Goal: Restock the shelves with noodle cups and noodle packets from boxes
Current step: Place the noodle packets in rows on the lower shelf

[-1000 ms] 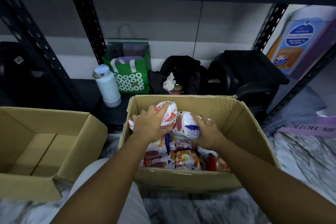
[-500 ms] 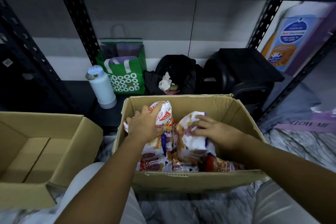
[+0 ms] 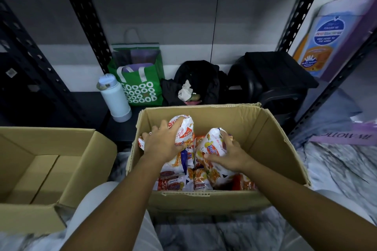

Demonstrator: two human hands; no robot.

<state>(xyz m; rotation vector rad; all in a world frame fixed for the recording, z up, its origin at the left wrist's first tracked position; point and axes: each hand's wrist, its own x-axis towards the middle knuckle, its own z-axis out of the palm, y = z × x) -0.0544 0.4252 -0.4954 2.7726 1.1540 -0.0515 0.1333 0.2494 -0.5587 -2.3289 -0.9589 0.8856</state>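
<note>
The left hand (image 3: 163, 145) curls its fingers over one noodle packet (image 3: 184, 129); the right hand (image 3: 231, 156) wraps a second packet (image 3: 210, 145). Best lift both straight up, lightly, clear of the box (image 3: 204, 203) walls.

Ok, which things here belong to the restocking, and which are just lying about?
Job: cardboard box of noodle packets; left hand gripping the left packet; right hand gripping the right packet; second open box.
Lying about: white bottle; green bag; black backpack; black bag; crumpled tissue.
</note>
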